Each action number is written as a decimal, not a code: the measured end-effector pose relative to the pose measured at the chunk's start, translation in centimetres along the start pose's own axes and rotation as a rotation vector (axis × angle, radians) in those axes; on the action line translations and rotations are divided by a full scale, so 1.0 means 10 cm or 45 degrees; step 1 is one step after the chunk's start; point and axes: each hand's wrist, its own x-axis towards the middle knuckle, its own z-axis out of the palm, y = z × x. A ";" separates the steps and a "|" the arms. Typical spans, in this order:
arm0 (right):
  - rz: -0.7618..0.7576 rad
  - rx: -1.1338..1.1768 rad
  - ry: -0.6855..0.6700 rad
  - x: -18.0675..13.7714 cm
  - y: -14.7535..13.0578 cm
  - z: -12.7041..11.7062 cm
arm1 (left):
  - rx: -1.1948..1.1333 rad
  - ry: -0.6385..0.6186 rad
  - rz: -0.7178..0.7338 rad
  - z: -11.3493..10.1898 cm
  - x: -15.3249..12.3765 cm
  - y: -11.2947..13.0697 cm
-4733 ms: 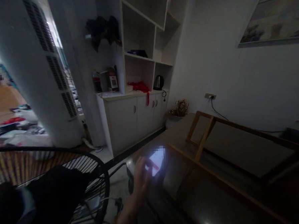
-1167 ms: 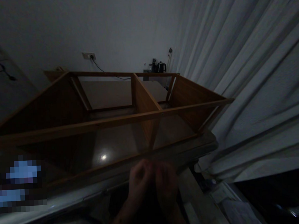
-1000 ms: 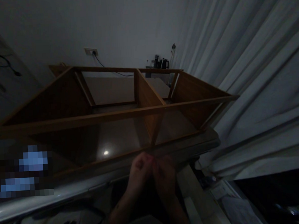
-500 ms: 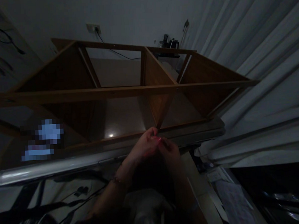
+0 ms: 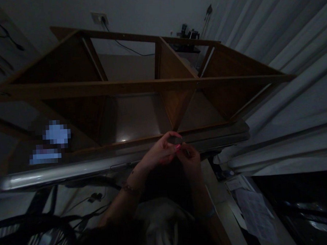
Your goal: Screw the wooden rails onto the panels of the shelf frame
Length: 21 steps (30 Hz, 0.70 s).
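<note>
Dim room: wooden cabinet frame (image 5: 139, 86) on glossy worktop (image 5: 73, 174); at its near edge left hand (image 5: 161, 152) and right hand (image 5: 192, 161) meet, grips pinching a small part (image 5: 182, 145), too dark to name. Fumbled in this gloom, it could drop unseen

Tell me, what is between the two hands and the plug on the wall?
In the head view, the wooden frame lies there, on the shiny table. Its long rails cross between the left hand, the right hand and the wall plug.

The left hand (image 5: 161, 153) has pink nails (image 5: 178, 146) and a thin bracelet (image 5: 128, 188). A pale band (image 5: 209, 213) rings the right wrist.
</note>
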 end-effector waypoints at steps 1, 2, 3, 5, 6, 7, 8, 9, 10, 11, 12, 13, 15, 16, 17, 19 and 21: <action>-0.021 -0.018 0.018 0.00 0.01 -0.01 | 0.014 0.008 0.014 0.02 0.00 0.01; -0.040 -0.047 0.037 -0.01 0.02 -0.02 | 0.025 0.018 0.034 0.04 0.00 0.01; -0.064 -0.086 0.066 -0.02 0.03 -0.03 | 0.037 0.040 0.062 0.05 0.00 0.01; -0.114 -0.187 0.141 -0.03 0.05 -0.05 | 0.067 0.101 0.124 0.09 0.01 0.01; -0.137 -0.238 0.179 -0.04 0.06 -0.06 | 0.086 0.124 0.148 0.11 0.01 0.00; -0.157 -0.282 0.211 -0.05 0.07 -0.07 | 0.108 0.138 0.166 0.12 0.01 0.00; -0.176 -0.321 0.235 -0.05 0.08 -0.09 | 0.134 0.151 0.186 0.13 0.01 0.00; -0.199 -0.358 0.256 -0.05 0.09 -0.11 | 0.172 0.176 0.215 0.13 0.01 -0.01; -0.234 -0.404 0.281 -0.04 0.10 -0.13 | 0.240 0.231 0.258 0.13 0.01 -0.01; -0.278 -0.464 0.316 -0.02 0.12 -0.16 | 0.350 0.321 0.315 0.11 0.00 -0.02; -0.328 -0.538 0.364 0.01 0.14 -0.19 | 0.500 0.442 0.381 0.09 0.00 -0.02; -0.381 -0.620 0.418 0.04 0.16 -0.22 | 0.681 0.575 0.451 0.06 0.00 -0.03; -0.465 -0.770 0.512 0.11 0.22 -0.26 | 1.100 0.800 0.550 -0.01 0.00 -0.03; -0.491 -0.828 0.533 0.15 0.25 -0.27 | 1.305 0.863 0.568 -0.04 0.01 -0.02; -0.512 -0.875 0.542 0.18 0.28 -0.26 | 1.491 0.894 0.564 -0.07 0.02 -0.02; -0.542 -0.936 0.504 0.23 0.33 -0.23 | 1.801 0.861 0.503 -0.09 0.05 -0.01; -0.569 -0.960 0.412 0.25 0.38 -0.19 | 1.988 0.782 0.428 -0.10 0.08 -0.01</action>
